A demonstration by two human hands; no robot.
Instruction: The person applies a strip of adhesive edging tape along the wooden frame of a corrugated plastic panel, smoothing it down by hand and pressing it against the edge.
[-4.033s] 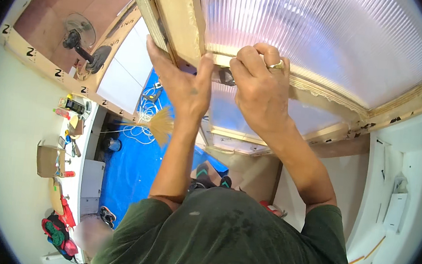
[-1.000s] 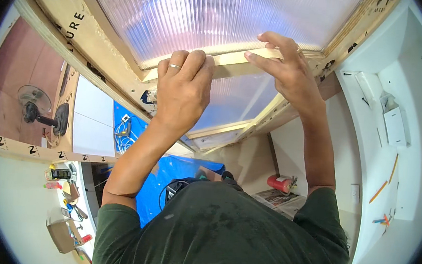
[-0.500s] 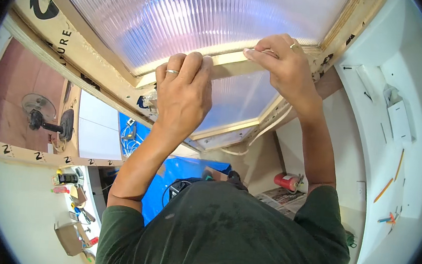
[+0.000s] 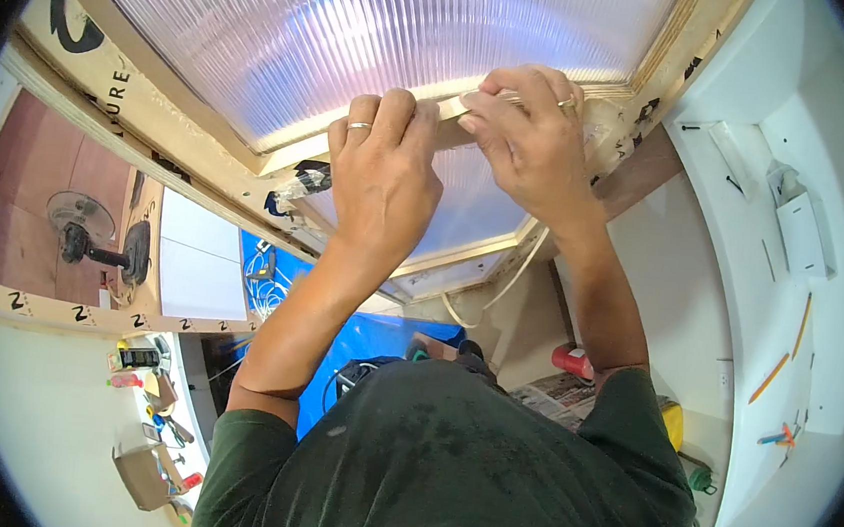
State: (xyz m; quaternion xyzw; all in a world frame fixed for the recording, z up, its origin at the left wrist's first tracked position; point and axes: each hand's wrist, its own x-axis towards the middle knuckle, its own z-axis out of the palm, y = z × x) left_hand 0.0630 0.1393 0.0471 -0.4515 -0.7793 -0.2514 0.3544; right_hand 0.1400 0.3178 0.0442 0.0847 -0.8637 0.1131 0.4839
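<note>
Wooden crossbar [image 4: 297, 147] of a window-like frame lies under both hands, running between two ribbed translucent plastic panels, the larger panel [image 4: 362, 27] beyond the fingers and a smaller one [image 4: 477, 203] on the wrist side. Far to the left of the left hand stands a pedestal fan [image 4: 79, 228] on a reddish floor, and below that forearm a blue tarp [image 4: 280, 276] carries a tangle of white cord. The left hand [image 4: 382, 175] presses down on the crossbar, fingers curled over its far edge and a ring on one finger; it grips the wood rather than any loose object. Just beside it, almost touching, the right hand [image 4: 528, 137] is bent over the same crossbar near the frame's corner, fingertips pinched together on a small pale piece that I cannot make out. A white cable [image 4: 500, 285] hangs below the right wrist. Right of the right forearm, a white shelf [image 4: 738, 321] holds orange pencils [image 4: 771, 376].
</note>
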